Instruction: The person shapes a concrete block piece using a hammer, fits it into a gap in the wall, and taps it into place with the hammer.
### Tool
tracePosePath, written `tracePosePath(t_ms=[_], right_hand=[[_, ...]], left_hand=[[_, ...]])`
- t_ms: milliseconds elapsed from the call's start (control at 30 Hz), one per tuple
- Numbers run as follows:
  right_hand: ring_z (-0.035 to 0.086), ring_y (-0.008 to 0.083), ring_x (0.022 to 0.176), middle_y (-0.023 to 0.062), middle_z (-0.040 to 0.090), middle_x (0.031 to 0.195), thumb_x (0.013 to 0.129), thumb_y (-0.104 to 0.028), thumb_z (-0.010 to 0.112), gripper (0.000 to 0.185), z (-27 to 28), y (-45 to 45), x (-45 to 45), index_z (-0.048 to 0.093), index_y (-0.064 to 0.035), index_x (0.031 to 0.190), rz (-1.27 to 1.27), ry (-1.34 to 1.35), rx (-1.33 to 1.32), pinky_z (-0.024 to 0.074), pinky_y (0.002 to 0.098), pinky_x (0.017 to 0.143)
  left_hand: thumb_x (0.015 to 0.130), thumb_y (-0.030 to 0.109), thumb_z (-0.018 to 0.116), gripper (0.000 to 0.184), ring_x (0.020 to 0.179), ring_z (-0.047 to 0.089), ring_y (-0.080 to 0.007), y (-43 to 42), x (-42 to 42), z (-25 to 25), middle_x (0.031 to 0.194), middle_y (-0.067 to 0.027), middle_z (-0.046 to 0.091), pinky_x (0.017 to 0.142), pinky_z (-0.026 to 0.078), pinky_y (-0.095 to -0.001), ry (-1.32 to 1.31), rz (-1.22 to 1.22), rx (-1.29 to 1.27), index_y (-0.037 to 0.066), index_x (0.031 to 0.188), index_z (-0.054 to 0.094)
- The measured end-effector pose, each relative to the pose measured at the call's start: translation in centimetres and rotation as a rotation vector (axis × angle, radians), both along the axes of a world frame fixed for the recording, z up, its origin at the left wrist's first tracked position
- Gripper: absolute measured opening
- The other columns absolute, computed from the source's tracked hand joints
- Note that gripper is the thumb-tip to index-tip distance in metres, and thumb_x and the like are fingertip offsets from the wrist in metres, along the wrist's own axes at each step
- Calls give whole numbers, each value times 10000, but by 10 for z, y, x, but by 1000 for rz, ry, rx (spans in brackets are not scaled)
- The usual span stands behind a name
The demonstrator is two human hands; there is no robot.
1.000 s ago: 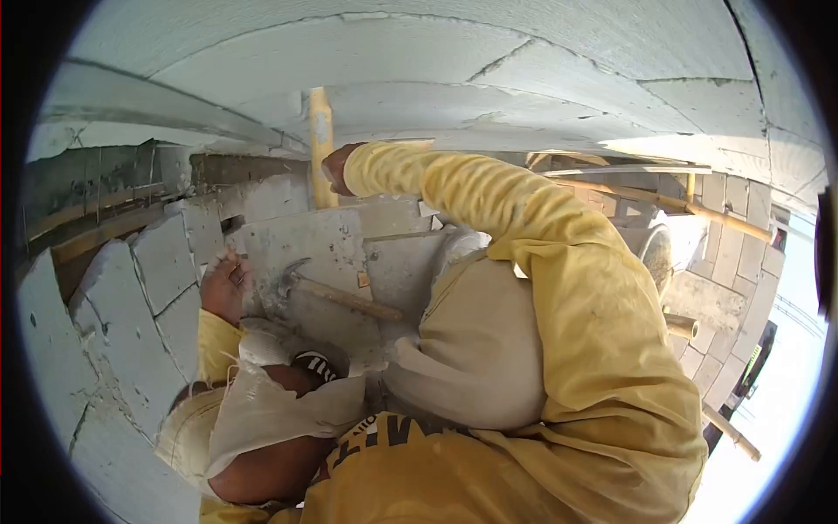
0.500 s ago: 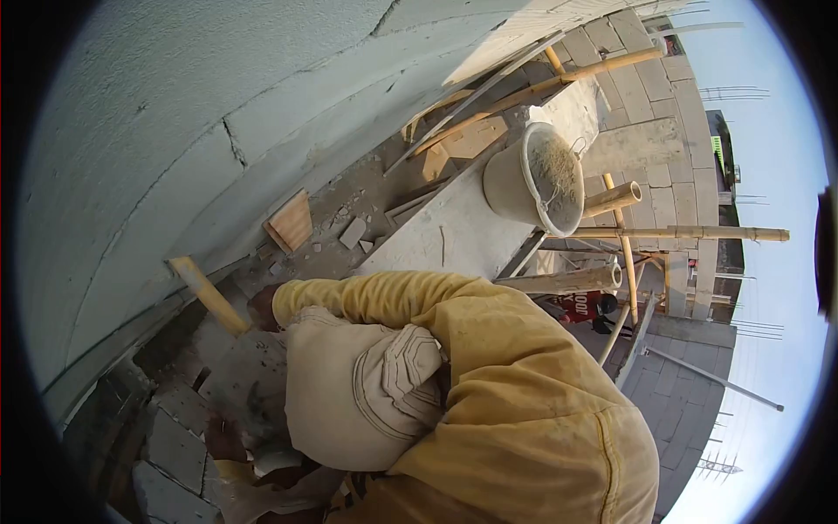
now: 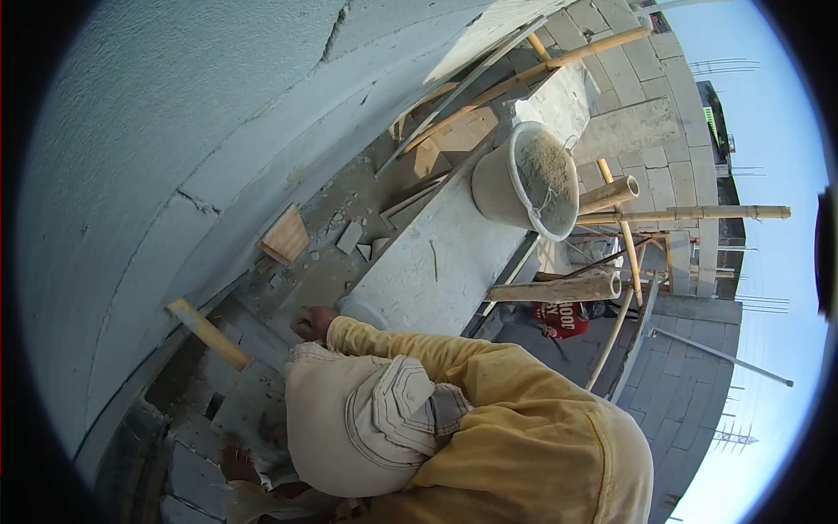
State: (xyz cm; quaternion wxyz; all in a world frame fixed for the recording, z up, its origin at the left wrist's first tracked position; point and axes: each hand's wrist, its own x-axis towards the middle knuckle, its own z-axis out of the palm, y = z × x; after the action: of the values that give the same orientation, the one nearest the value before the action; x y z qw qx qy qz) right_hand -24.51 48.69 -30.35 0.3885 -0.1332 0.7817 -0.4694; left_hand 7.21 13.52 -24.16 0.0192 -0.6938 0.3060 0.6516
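Note:
Neither my left hand nor my right hand is in view. Directly before me another person in a yellow long-sleeved shirt [image 3: 532, 410] and a beige cap [image 3: 349, 428] bends low. That person's hand [image 3: 314, 324] is beside a pale rounded object [image 3: 360, 310] at the plank's end; whether it grips anything I cannot tell. A bare foot [image 3: 237, 463] shows below the cap. A short wooden strip [image 3: 209, 334] juts from the grey block wall [image 3: 175, 166]. Grey blocks [image 3: 196, 454] lie near the foot.
The view is turned sideways, sky at right. A bucket of grey mix [image 3: 511, 183] stands on a long plank [image 3: 436, 253]. Bamboo poles [image 3: 681, 214] cross behind it. Rubble and a wooden piece [image 3: 285, 234] lie along the wall. Farther off is a person in red [image 3: 561, 320].
The bending person's hand has moved from beside the wooden strip toward the plank's end, by the pale rounded object. My view has shifted slightly.

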Motion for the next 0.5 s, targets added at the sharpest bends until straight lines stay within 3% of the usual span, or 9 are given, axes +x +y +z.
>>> tracePosePath(t_ms=[133,300,467,500], right_hand=[[636,340,827,138,673,900,765,-195,688,233,15,-3,-1,640,-102,974,-35,-37,-37,492,409,749],[656,358,907,158,693,1002,834,-296,659,309,-46,-5,25,654,-112,1082,210,-13,-206,505,427,834],[651,371,979,181,687,1059,852,-404,638,428,29,8,25,628,-90,1142,535,-207,-119,501,454,877],[651,374,993,185,685,1071,855,-426,633,453,48,7,25,623,-85,1154,639,-237,-95,501,460,885]], left_hand=[[986,255,532,218,726,567,-164,4,-5,-10,877,3,577,649,495,-336,29,-33,21,130,1145,615],[980,251,539,195,713,566,-164,2,0,-14,860,5,574,629,488,-338,105,-84,46,134,1119,609],[958,229,564,134,659,558,-164,8,8,-4,826,3,565,578,468,-342,126,-180,-33,147,1064,572],[955,185,538,196,638,555,-170,24,-19,23,829,-16,566,575,467,-343,109,-169,-60,131,1143,551]])
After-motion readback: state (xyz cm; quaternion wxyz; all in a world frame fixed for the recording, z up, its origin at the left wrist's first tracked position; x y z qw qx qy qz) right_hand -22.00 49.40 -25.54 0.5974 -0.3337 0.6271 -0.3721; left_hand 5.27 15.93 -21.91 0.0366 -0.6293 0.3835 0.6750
